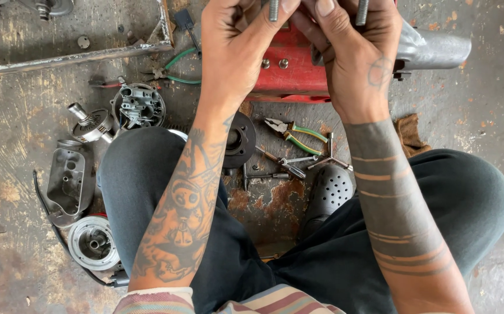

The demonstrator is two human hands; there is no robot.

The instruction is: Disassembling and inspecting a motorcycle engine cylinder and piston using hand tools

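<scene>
head: hands (298, 52) grip threaded studs (274, 10).

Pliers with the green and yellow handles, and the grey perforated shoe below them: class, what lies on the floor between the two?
In the head view, between the pliers and the shoe lies a metal cross-shaped wrench, with a smaller metal tool beside it.

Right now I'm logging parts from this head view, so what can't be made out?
- Left hand, right hand: fingertips and the two threaded studs cut off by the top edge.
- Red block: mostly hidden behind both hands.
- Dark disc: partly hidden by the left forearm.
- Parts at the top left corner: cut off.
</scene>
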